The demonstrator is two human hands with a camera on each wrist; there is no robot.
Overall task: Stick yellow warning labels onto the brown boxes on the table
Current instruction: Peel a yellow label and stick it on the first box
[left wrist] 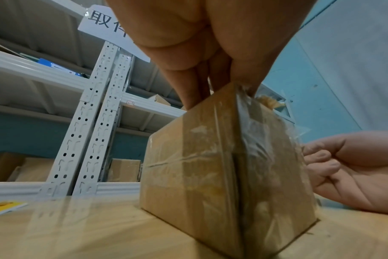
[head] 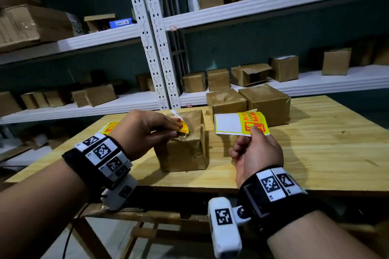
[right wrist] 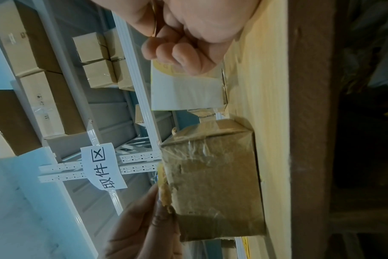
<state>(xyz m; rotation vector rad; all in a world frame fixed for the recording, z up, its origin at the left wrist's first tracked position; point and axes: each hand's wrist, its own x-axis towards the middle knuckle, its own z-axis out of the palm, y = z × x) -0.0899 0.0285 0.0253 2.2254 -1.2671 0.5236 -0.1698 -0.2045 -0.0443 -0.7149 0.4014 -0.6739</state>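
Observation:
A taped brown box (head: 185, 149) (left wrist: 222, 166) (right wrist: 213, 184) stands near the front of the wooden table (head: 315, 153). My left hand (head: 147, 130) (left wrist: 199, 52) pinches a peeled yellow warning label (head: 182, 127) and holds it at the box's top near edge. To the right, my right hand (head: 255, 149) (right wrist: 184, 40) pinches a label sheet (head: 240, 123) (right wrist: 186, 91) in the air; its left half is bare white backing, its right half holds a yellow label. Two more brown boxes (head: 226, 101) (head: 265, 103) sit at the table's back.
Another yellow label sheet (head: 108, 128) (left wrist: 2, 207) lies on the table behind my left wrist. White metal shelving (head: 155, 48) with many cardboard boxes stands right behind the table. Bare wood shows to the right of the boxes.

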